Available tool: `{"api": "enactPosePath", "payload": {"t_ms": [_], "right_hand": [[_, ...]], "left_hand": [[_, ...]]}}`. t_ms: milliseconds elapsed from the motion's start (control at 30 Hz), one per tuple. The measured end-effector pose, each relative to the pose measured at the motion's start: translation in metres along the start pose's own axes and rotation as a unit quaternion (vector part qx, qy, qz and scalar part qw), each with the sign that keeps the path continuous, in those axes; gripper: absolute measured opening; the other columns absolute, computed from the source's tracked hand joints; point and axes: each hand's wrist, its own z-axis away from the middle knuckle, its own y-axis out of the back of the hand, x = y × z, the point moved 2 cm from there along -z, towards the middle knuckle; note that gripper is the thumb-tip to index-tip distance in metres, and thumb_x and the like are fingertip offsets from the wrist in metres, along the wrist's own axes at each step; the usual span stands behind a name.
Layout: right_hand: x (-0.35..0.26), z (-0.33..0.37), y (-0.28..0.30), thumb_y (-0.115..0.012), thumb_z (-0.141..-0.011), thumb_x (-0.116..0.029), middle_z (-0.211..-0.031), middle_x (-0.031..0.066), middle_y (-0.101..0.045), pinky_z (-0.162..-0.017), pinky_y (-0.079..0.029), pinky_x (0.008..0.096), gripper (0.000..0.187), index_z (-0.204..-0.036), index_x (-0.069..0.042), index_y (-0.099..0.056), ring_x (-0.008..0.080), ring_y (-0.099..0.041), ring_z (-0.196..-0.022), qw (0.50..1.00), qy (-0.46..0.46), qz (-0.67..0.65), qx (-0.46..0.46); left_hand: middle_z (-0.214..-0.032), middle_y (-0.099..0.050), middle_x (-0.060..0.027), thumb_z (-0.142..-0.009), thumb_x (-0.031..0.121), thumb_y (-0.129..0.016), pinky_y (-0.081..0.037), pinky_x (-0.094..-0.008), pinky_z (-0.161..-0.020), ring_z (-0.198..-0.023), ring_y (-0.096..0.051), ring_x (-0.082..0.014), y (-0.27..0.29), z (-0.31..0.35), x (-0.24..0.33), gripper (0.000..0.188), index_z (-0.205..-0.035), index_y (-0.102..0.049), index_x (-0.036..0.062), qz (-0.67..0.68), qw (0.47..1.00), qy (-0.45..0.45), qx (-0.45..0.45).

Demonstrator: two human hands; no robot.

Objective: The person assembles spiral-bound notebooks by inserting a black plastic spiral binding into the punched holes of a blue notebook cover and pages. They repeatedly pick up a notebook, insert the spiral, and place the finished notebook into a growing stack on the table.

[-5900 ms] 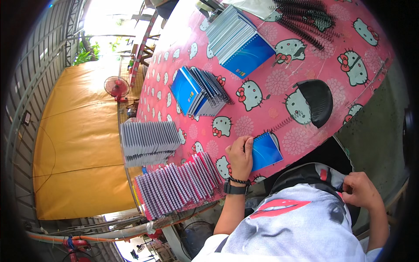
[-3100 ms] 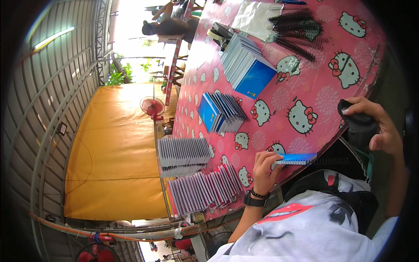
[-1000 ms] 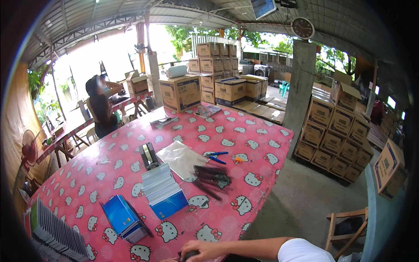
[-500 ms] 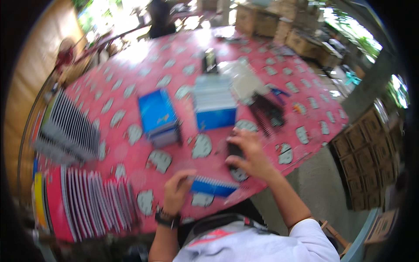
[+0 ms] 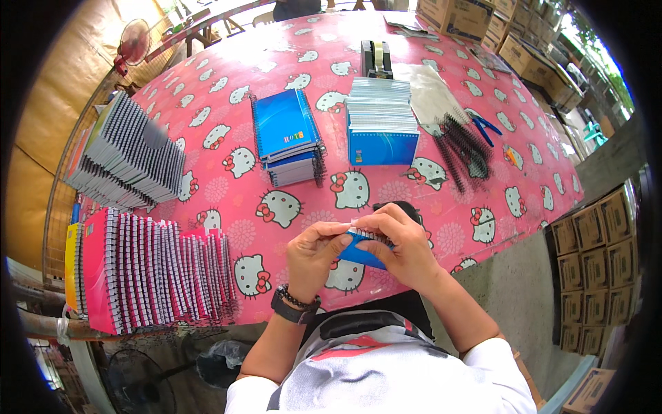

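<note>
Notebook (image 5: 364,257), small and blue, lay directly between the hands, over the pink table (image 5: 279,252); its coil-bound edge ran left to right, dipping rightward. Left hand (image 5: 310,257) pinched its upper-left corner, right hand (image 5: 405,252) its right side; neither was nearer.

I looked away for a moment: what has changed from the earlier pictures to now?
The right hand has let go of the black object, now beyond it, and moved in toward the left hand; both now hold the blue notebook. The notebook stacks, black coils and tape dispenser stayed put.
</note>
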Motion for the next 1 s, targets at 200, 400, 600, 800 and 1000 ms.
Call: {"api": "enactPosePath", "payload": {"t_ms": [200, 400, 600, 800, 1000], "right_hand": [[-0.002, -0.001, -0.002, -0.066, -0.083, -0.007, -0.089, 0.0128, -0.064, -0.071, -0.05, 0.0316, 0.026, -0.108, -0.002, -0.063, 0.0241, -0.064, -0.081, 0.999, 0.005, 0.001, 0.031], [-0.001, -0.001, -0.005, -0.068, -0.082, -0.009, -0.087, 0.0118, -0.063, -0.07, -0.05, 0.031, 0.026, -0.106, -0.002, -0.064, 0.0232, -0.064, -0.08, 0.998, 0.031, 0.015, 0.048], [-0.003, -0.001, -0.005, -0.069, -0.08, -0.008, -0.086, 0.011, -0.061, -0.07, -0.049, 0.0313, 0.025, -0.104, -0.002, -0.063, 0.0233, -0.062, -0.078, 0.996, -0.025, -0.044, 0.076], [-0.004, -0.004, -0.009, -0.073, -0.079, -0.014, -0.08, 0.0085, -0.057, -0.064, -0.046, 0.0281, 0.021, -0.092, 0.0, -0.062, 0.0177, -0.057, -0.071, 0.994, -0.019, -0.074, 0.08], [-0.008, -0.009, 0.004, -0.071, -0.083, -0.018, -0.079, 0.0099, -0.055, -0.059, -0.045, 0.0302, 0.02, -0.086, -0.001, -0.06, 0.0199, -0.057, -0.07, 0.997, 0.002, -0.044, 0.066]], "left_hand": [[-0.089, -0.065, -0.0034, -0.085, -0.001, -0.067, -0.047, -0.0168, -0.062, -0.074, -0.058, -0.0052, -0.002, -0.003, 0.006, 0.016, -0.101, -0.066, -0.0024, -0.035, 0.999, -0.002, -0.001], [-0.086, -0.064, -0.0022, -0.084, -0.003, -0.067, -0.041, -0.016, -0.053, -0.067, -0.054, -0.0023, -0.006, -0.005, 0.009, 0.014, -0.098, -0.065, -0.0024, -0.056, 0.997, -0.049, -0.001], [-0.087, -0.066, -0.0054, -0.082, -0.004, -0.067, -0.048, -0.0206, -0.063, -0.076, -0.059, -0.0079, -0.01, -0.006, 0.012, 0.013, -0.096, -0.066, -0.0028, -0.051, 0.994, -0.092, -0.003], [-0.086, -0.067, -0.0085, -0.079, -0.004, -0.069, -0.051, -0.0252, -0.067, -0.079, -0.064, -0.0142, -0.008, -0.007, 0.02, 0.011, -0.089, -0.069, 0.001, -0.181, 0.977, -0.115, 0.002], [-0.085, -0.067, -0.0092, -0.078, 0.0, -0.07, -0.051, -0.0279, -0.068, -0.079, -0.066, -0.0187, -0.023, -0.01, 0.032, 0.009, -0.087, -0.068, 0.0029, -0.243, 0.94, -0.24, -0.02]]}}
